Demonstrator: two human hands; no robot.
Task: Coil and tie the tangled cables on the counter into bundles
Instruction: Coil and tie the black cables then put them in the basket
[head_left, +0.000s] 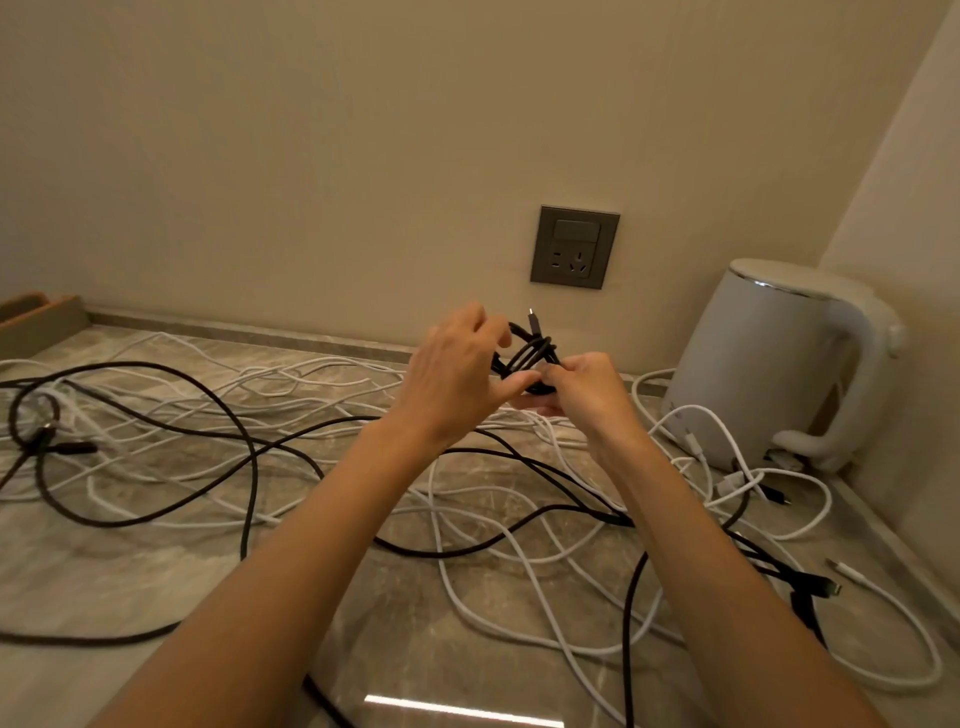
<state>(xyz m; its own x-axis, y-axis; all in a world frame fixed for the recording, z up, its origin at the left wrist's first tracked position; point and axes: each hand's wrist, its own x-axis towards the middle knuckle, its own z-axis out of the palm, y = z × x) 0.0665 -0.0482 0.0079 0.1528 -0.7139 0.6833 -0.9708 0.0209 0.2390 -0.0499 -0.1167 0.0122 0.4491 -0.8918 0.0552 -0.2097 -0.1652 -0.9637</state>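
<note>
Both hands up above the counter (156, 561), near the back wall, between socket (574, 247) and tangle. Left hand (454, 374) closed around left side of small black coil (527, 358), fingers curled over top, thumb reaching toward right. Right hand (582, 387) pinched on coil's lower right edge, thumb and forefinger on strands. Coil held off the surface, between the two hands, loops standing roughly upright, long axis running left-low to right-high. Free plug end (532, 319) stuck up above coil, nearer left fingers than right. Probably mid-wrap: tail end likely to be wound round the loops, so right hand better placed to hold, left to feed. Rest of the cables, white cables (467, 587) and black cables (249, 467), spread loose across counter below and left of hands, not bundled. Kettle (769, 364) right, well apart from hands.
</note>
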